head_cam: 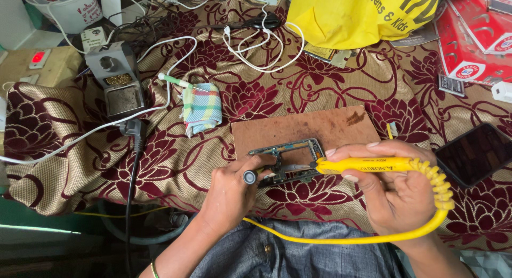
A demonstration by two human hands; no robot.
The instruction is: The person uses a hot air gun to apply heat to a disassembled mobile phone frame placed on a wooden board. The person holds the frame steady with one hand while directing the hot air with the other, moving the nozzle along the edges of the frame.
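The right hand [392, 190] grips a yellow plastic soldering iron with coiled cord [368, 165]. The left hand [234, 190] pinches a small dark-tipped tool [249, 177] against a stripped metal phone frame [288, 159] lying on a brown wooden board [320, 127].

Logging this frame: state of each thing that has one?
Left hand: gripping a small dark round-ended tool at the frame.
Right hand: gripping the yellow soldering iron.
Phone frame: opened, lying on the brown board.
Black phone: screen dark.
Switch light: lit red.
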